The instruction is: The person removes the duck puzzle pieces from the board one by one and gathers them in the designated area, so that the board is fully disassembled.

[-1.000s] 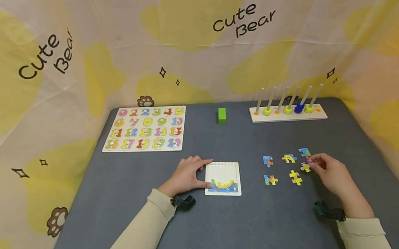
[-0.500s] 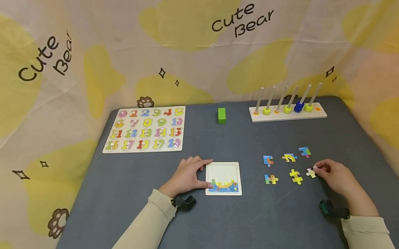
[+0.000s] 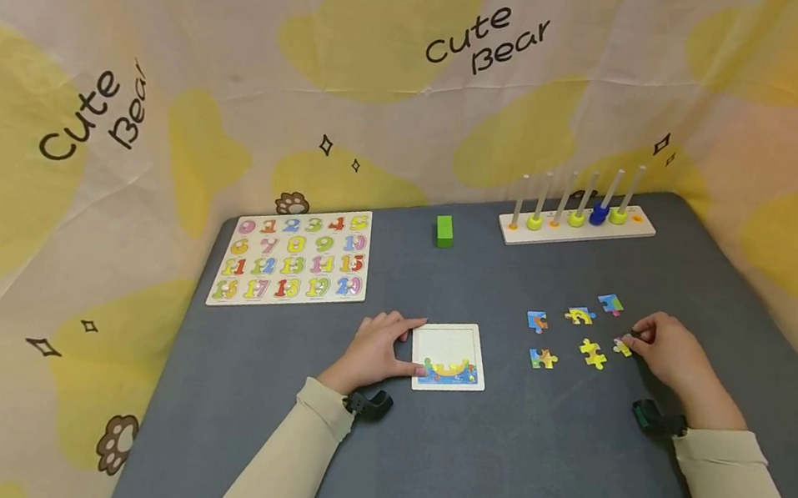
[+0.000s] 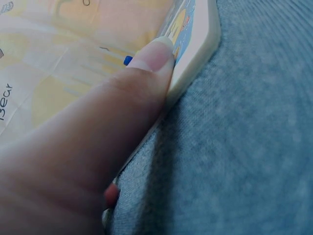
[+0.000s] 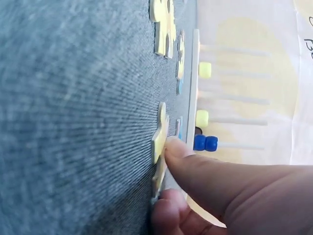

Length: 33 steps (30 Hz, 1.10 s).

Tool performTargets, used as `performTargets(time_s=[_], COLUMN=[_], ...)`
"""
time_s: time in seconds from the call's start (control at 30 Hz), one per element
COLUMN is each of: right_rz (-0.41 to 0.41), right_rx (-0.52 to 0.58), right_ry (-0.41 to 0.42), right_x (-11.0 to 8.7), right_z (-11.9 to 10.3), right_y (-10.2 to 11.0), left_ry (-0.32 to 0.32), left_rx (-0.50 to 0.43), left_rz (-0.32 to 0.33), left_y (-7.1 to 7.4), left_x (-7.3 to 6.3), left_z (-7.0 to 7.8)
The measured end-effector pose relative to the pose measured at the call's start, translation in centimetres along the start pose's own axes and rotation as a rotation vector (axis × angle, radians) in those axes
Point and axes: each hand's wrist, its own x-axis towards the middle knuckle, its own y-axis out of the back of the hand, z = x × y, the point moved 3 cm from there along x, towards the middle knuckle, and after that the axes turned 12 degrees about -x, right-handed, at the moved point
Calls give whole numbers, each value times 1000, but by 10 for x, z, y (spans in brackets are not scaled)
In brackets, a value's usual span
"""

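Observation:
My left hand (image 3: 374, 351) rests at the left side of a small white-framed puzzle board (image 3: 446, 342). Its thumb (image 4: 151, 56) lies straight across the frame's edge, and the index finger reaches the upper left corner. Blue and yellow pieces fill the lower part of the board. My right hand (image 3: 672, 361) pinches a yellow jigsaw piece (image 3: 621, 347), low over the table; in the right wrist view the thumb presses on this piece (image 5: 160, 137). Close by lie a yellow piece (image 3: 593, 354), a rainbow piece (image 3: 578, 316) and a blue-green piece (image 3: 610, 304).
Two more jigsaw pieces lie nearer the board, a blue-orange one (image 3: 536, 322) and a brown-yellow one (image 3: 543, 359). Along the back of the grey table (image 3: 490, 480) are a number board (image 3: 292, 258), a green block (image 3: 444, 231) and a pegged counting stand (image 3: 576, 226).
The right hand has drawn the yellow piece slightly right and nearer, away from the blue-green piece. The piece's pale glare has gone since half a second ago. The left hand stays still.

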Motion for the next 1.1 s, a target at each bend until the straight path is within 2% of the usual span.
performTargets(time_s=[0.13, 0.27, 0.33, 0.53, 0.67, 0.8, 0.93, 1.1], right_rz=[37, 93, 114, 65, 5, -60, -99, -107], right_rx=[-4, 45, 79, 139, 126, 106, 62, 27], right_ry=[-30, 8, 71, 282, 401, 509, 596, 601], right_x=[-5, -9, -10, -15, -22, -28, -32, -35], right_z=[-21, -70, -98, -174, -211, -237, -252, -259], right_y=[3, 7, 6, -13, -36, -59, -77, -93], left_ry=[1, -11, -17, -24, -9, 30, 57, 53], left_rx=[-2, -19, -23, -34, -53, -43, -42, -52], left_rz=[-5, 1, 10, 47, 132, 217, 262, 272], left_y=[-1, 0, 1, 0, -1, -1, -1, 0], left_x=[-1, -2, -3, -2, 1, 4, 6, 5], left_z=[0, 0, -1, -3, -3, -1, -1, -2])
